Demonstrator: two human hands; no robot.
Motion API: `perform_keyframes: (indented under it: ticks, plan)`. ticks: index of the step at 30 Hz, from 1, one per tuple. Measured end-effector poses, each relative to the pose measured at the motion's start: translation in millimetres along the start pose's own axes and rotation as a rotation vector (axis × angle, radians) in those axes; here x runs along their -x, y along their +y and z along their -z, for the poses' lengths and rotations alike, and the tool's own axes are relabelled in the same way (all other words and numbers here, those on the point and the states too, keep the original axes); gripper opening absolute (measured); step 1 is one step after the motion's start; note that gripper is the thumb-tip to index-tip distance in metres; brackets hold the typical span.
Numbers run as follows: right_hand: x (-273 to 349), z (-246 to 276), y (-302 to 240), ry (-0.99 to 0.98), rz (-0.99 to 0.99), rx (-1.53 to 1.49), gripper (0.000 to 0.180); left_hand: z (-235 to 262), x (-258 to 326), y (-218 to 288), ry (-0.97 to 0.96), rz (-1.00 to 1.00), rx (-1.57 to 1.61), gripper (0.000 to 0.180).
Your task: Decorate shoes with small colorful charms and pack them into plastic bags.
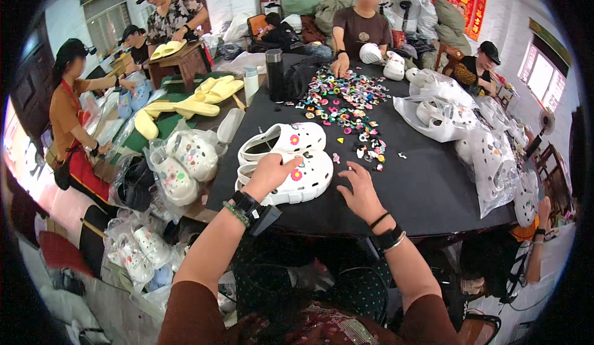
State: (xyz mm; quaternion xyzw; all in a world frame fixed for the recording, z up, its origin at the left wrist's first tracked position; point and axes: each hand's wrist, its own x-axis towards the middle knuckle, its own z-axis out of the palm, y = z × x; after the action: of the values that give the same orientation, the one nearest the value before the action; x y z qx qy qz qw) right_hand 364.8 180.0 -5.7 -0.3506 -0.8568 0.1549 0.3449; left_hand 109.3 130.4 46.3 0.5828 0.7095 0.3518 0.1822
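Note:
Two white clogs lie side by side on the black table in front of me, toes to the right. Each bears a pink flower charm, seen on the far clog [281, 139] and on the near clog [315, 175]. My left hand [272, 173] is over the near clog's opening and grips its upper, one finger reaching toward the flower; its other fingers are partly hidden. Just right of the near clog's toe, my right hand [360, 191] hovers with fingers apart and nothing visible in them. Beyond it spreads a heap of small colourful shoe charms [346, 94], a few strays lying nearer.
Bagged white clogs stand along the table's right side [492, 159] and at its left [179, 165]. A dark tumbler [275, 76] stands at the far left beside a black bag. Across the table, a person [362, 29] reaches into the charms. Yellow slippers [198, 100] lie on the left table.

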Motion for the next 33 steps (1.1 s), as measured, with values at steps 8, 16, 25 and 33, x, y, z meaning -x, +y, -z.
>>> perform_keyframes:
  ticks: [8,16,25,33]
  plan:
    - [28.0,-23.2,15.9,0.113,-0.019,0.078,0.026,47.3,44.3,-11.2,0.080,-0.346,-0.111,0.033]
    - [31.5,-17.9,9.4,0.059,-0.023,0.187,0.021,76.4,25.3,-50.4,0.023,-0.386,-0.394,0.068]
    - [31.0,-19.2,6.4,0.023,-0.046,0.192,0.018,65.0,-22.7,-71.7,-0.132,-0.464,-0.433,0.063]
    - [29.1,-20.0,7.3,0.035,-0.014,0.215,0.020,82.0,-9.3,-44.9,-0.325,-0.095,-0.671,0.076]
